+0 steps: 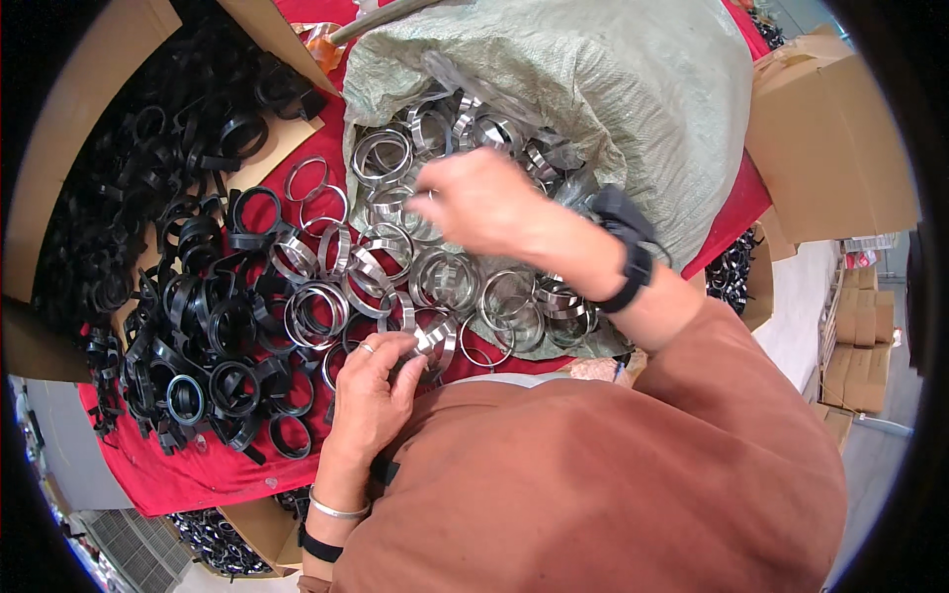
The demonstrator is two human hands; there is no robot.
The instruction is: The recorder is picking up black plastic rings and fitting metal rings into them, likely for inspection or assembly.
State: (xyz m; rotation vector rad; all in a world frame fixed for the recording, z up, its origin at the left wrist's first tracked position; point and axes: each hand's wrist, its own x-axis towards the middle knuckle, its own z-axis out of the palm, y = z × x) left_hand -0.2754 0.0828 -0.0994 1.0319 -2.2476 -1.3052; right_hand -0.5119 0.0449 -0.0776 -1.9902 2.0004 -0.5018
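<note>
My left hand [374,390] is low in the middle, thumb and fingers curled together; something dark shows between them, but I cannot make out what. A shiny metal ring [435,336] lies right by its fingertips. Over the mouth of a pale green woven sack [633,89] is my right hand [479,198], its bent fingers smeared by motion. Metal rings [384,156] are heaped beneath it, some in the sack and others spilling onto the red cloth [237,476]. Left of them lies a pile of black plastic rings [235,387], several with tabs.
An open cardboard box [84,89] full of black ring parts stands at the left. Another carton [830,138] is at the right, beyond the sack. Below the table's front edge sits a box [257,534] of dark parts. Stacked cartons [858,346] stand farther off at right.
</note>
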